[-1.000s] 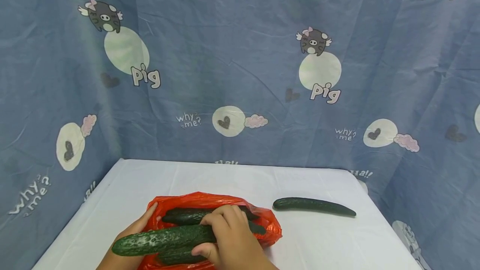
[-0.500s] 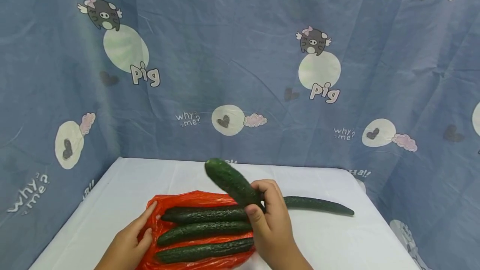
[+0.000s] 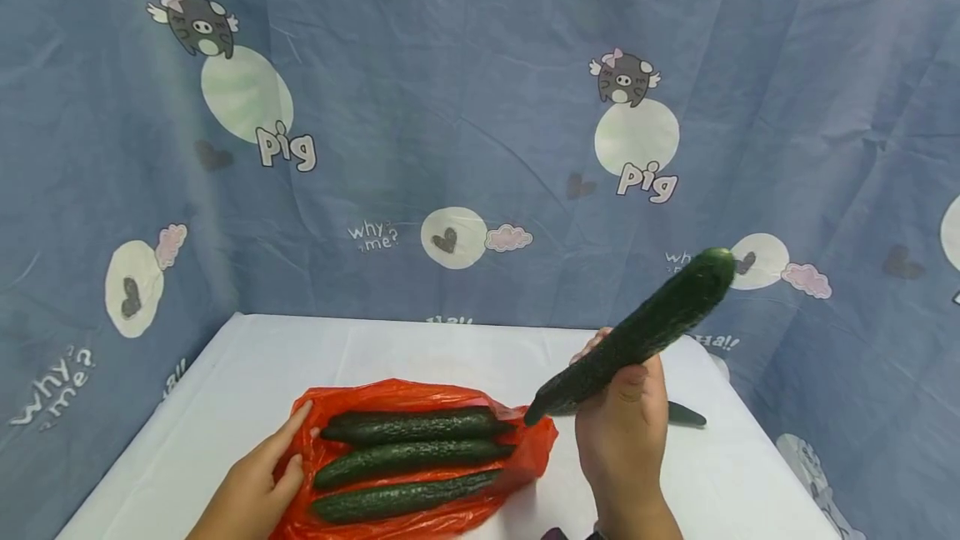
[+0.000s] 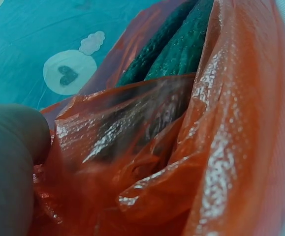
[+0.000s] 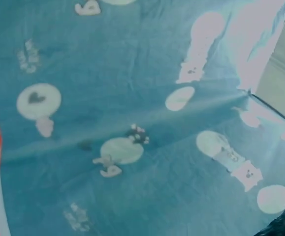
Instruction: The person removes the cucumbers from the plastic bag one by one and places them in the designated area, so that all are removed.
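Note:
In the head view my right hand grips a dark green cucumber, raised and tilted with its thick end up to the right. Three cucumbers lie side by side in an open red plastic bag. At the bag's left edge my left hand holds the film between fingers and thumb. The left wrist view shows part of that hand against the red film, with cucumbers inside. A sliver of the raised cucumber shows in the right wrist view.
Another cucumber lies on the white table right of the bag, partly hidden behind my right hand. A blue printed curtain hangs behind the table and along its sides.
My right hand has lifted the cucumber up out of the bag and carried it right, its thick end swinging from left to upper right. The left hand has stayed at the bag's edge.

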A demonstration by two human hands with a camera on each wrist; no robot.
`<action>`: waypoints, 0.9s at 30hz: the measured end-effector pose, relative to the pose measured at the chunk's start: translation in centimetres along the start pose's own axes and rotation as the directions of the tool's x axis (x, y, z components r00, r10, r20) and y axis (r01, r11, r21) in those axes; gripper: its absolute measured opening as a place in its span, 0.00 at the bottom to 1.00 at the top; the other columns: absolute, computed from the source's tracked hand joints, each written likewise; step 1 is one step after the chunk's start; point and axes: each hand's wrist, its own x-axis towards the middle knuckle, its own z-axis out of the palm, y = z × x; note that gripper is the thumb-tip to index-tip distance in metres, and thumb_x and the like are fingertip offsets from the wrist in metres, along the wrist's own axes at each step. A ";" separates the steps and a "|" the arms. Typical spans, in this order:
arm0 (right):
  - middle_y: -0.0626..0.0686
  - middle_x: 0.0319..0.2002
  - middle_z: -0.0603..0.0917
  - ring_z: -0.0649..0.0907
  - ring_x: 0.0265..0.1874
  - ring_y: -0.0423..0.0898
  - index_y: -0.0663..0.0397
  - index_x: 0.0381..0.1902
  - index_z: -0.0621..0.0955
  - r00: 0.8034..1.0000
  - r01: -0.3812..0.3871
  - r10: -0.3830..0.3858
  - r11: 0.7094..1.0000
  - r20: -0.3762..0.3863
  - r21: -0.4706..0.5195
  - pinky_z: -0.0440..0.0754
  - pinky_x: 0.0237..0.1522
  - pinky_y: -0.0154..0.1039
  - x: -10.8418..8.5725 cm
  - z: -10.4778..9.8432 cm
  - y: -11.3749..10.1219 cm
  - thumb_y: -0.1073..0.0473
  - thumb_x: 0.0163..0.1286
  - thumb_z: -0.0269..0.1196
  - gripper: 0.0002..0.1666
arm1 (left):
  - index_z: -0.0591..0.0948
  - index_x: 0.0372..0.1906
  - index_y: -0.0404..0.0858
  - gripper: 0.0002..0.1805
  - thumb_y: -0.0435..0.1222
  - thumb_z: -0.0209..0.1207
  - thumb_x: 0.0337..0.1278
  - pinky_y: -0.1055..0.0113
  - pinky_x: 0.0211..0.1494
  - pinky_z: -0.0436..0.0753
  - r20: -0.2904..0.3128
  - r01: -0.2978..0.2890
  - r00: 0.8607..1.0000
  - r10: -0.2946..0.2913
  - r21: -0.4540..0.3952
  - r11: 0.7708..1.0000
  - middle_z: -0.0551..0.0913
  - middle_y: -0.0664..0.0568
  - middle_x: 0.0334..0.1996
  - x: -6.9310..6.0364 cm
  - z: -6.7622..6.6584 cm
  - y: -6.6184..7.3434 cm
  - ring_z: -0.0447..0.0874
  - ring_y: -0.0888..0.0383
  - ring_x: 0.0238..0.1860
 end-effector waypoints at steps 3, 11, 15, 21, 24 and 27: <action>0.57 0.47 0.76 0.76 0.47 0.49 0.67 0.60 0.71 0.996 0.073 -0.070 0.997 -0.049 0.041 0.81 0.52 0.39 0.4 -0.3 -0.3 0.45 0.76 0.59 0.31 | 0.55 0.86 0.49 0.40 0.33 0.55 0.74 0.67 0.26 0.71 -0.012 -0.015 1.000 0.015 0.016 1.000 0.71 0.35 0.75 -0.1 0.0 -0.1 0.62 0.61 0.16; 0.59 0.42 0.79 0.78 0.42 0.51 0.68 0.52 0.73 0.988 0.122 -0.095 0.966 -0.125 0.229 0.83 0.46 0.43 1.5 -1.5 -1.3 0.48 0.66 0.71 0.32 | 0.56 0.85 0.47 0.39 0.33 0.56 0.75 0.68 0.26 0.70 -0.045 -0.080 0.996 0.082 0.040 0.996 0.72 0.34 0.74 -0.2 0.2 -0.3 0.61 0.62 0.17; 0.60 0.43 0.78 0.79 0.43 0.51 0.71 0.54 0.73 0.986 0.146 -0.139 0.986 -0.089 0.078 0.83 0.49 0.41 1.9 -3.2 -1.4 0.47 0.68 0.69 0.33 | 0.55 0.85 0.47 0.40 0.33 0.55 0.75 0.67 0.25 0.71 -0.032 -0.070 0.997 0.071 0.023 0.997 0.71 0.33 0.75 0.0 0.2 -0.2 0.60 0.62 0.16; 0.54 0.43 0.75 0.74 0.39 0.46 0.66 0.56 0.74 0.978 0.207 -0.193 0.933 0.078 -0.294 0.77 0.40 0.35 1.4 -6.9 -0.5 0.47 0.79 0.59 0.26 | 0.55 0.86 0.46 0.40 0.33 0.55 0.75 0.69 0.29 0.72 -0.020 -0.050 0.998 0.051 0.046 0.998 0.70 0.34 0.75 0.0 0.2 -0.2 0.66 0.62 0.21; 0.49 0.43 0.73 0.71 0.38 0.44 0.66 0.54 0.74 0.979 0.204 -0.162 0.819 0.125 -0.536 0.71 0.38 0.34 0.9 -8.7 0.0 0.45 0.81 0.55 0.26 | 0.54 0.86 0.48 0.40 0.33 0.55 0.75 0.68 0.26 0.71 -0.003 -0.023 1.000 0.024 0.040 0.999 0.68 0.33 0.76 0.0 0.0 -0.1 0.63 0.61 0.17; 0.49 0.45 0.72 0.70 0.40 0.42 0.69 0.54 0.75 0.975 0.220 -0.131 0.648 0.179 -0.729 0.69 0.40 0.31 0.3 -10.7 0.6 0.41 0.80 0.52 0.32 | 0.52 0.86 0.49 0.41 0.35 0.53 0.76 0.66 0.25 0.70 0.016 0.004 1.000 -0.004 0.031 0.999 0.67 0.32 0.77 0.1 0.0 -0.1 0.59 0.60 0.15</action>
